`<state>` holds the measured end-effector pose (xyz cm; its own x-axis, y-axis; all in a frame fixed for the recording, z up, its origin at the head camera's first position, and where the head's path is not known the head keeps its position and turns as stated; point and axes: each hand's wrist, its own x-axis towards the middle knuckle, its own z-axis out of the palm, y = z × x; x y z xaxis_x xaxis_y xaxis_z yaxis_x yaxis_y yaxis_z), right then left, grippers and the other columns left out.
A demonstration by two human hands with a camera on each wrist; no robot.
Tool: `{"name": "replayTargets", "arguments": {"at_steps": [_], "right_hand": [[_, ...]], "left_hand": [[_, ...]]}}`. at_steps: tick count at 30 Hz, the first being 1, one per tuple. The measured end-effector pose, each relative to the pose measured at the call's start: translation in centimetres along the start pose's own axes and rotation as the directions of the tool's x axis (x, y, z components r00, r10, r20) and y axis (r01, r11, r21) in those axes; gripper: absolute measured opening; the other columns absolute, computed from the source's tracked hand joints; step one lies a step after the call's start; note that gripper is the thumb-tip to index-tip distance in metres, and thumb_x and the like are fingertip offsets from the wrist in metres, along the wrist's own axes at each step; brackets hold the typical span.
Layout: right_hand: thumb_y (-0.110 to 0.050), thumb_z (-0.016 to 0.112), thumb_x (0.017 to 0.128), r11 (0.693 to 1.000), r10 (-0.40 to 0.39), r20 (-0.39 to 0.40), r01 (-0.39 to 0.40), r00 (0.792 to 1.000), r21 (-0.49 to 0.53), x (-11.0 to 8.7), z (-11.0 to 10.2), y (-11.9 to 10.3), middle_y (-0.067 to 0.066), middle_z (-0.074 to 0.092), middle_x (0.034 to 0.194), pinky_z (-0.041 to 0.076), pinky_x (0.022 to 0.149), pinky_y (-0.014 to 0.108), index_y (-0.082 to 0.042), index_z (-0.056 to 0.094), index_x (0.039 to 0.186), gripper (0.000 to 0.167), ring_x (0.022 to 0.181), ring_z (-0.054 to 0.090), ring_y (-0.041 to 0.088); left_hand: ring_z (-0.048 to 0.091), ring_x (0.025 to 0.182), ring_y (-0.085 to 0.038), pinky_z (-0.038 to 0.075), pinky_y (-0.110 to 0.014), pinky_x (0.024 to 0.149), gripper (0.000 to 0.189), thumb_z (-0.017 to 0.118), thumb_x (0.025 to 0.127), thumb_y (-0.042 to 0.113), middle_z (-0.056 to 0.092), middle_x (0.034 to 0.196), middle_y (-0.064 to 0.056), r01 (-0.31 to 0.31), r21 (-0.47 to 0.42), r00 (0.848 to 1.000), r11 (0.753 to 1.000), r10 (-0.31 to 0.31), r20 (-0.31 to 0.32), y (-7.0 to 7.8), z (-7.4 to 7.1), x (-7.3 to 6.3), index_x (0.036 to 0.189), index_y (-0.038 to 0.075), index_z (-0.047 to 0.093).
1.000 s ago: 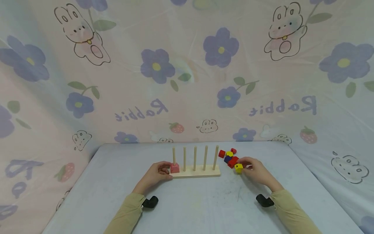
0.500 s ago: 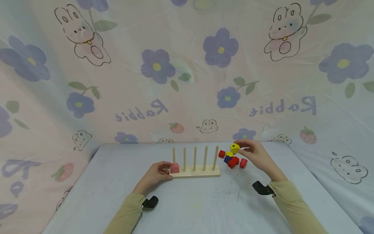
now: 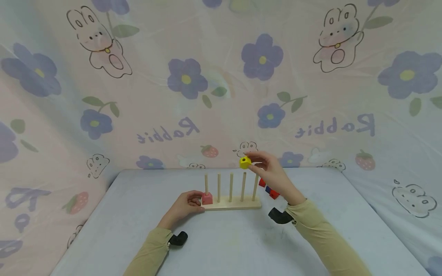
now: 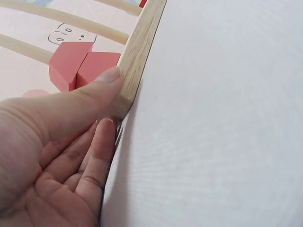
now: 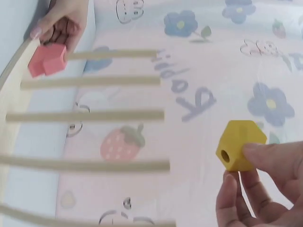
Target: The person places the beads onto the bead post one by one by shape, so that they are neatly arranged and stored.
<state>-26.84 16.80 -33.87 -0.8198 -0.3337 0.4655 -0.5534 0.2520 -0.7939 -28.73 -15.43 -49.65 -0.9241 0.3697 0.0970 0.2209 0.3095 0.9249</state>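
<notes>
"How is the right hand (image 3: pixel 267 168) posed?"

"Raised, just right of centre in the head view, its forearm (image 3: pixel 324 237) slanting in from the lower right. Thumb and fingers pinch a yellow block (image 3: pixel 245 162), held above the pegs (image 3: pixel 231 188) and apart from them."

"And the left hand (image 3: pixel 186 205)?"

"Lower, left of centre in the same view, gripping the left end of the peg board (image 3: pixel 238 204). In the left wrist view its thumb presses on the board's edge, with a fingertip by the corner."

"What does the yellow block look like?"

"Bright, flat-faced and many-sided, with a dark round hole. The head view has the hole towards the top; the right wrist view, with the block at lower right, has it on the lower left face."

"Anything on the pegs?"

"A pink block (image 3: pixel 206 198), low on the leftmost one. It looks plain from the head; the left wrist view shows its angled faces and the board's wood grain."

"Where do the views differ otherwise?"

"Only the head view shows a dark blue block (image 3: pixel 267 189), with red blocks (image 3: pixel 274 194) beside it, right of centre and partly behind the right hand."
</notes>
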Motion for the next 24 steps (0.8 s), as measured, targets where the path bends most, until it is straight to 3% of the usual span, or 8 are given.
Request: {"name": "replayTargets", "arguments": {"at_steps": [8, 15, 24], "right_hand": [[0.009, 0.062, 0.088, 0.999, -0.051, 0.038, 0.051, 0.998, 0.01, 1.6, 4.3, -0.1, 0.018, 0.06, 0.117, 0.05, 0.09, 0.045, 0.007, 0.057, 0.121, 0.033, 0.105, 0.058, 0.031], [0.0, 0.065, 0.089, 0.997, -0.076, 0.026, 0.077, 0.997, -0.031, 1.6, 7.1, 1.5, 0.009, 0.061, 0.114, 0.051, 0.09, 0.04, -0.004, 0.061, 0.119, 0.031, 0.101, 0.059, 0.023], [-0.001, 0.065, 0.089, 0.997, -0.052, -0.02, 0.051, 0.998, -0.053, 1.7, 8.4, 2.0, 0.002, 0.061, 0.114, 0.052, 0.087, 0.033, -0.008, 0.06, 0.119, 0.031, 0.1, 0.059, 0.016]], "left_hand": [[0.057, 0.077, -0.018, 0.049, -0.022, 0.067, 0.05, 0.08, 0.076, 0.006, 0.063, 0.09, -0.011, -0.001, 0.016, 1.0, 1.0, 0.001, 0.009, 0.0, 0.0, 0.1, 0.121, -0.001, 0.059], [0.058, 0.077, -0.016, 0.051, -0.022, 0.069, 0.051, 0.081, 0.076, 0.008, 0.063, 0.09, -0.007, 0.021, 0.028, 1.0, 0.999, -0.022, 0.006, 0.0, -0.1, 0.1, 0.121, 0.002, 0.059], [0.057, 0.078, -0.019, 0.051, -0.02, 0.067, 0.052, 0.08, 0.075, 0.004, 0.063, 0.092, -0.014, 0.001, -0.012, 1.0, 1.0, -0.001, 0.006, -0.1, -0.1, 0.1, 0.122, -0.002, 0.058]]}}
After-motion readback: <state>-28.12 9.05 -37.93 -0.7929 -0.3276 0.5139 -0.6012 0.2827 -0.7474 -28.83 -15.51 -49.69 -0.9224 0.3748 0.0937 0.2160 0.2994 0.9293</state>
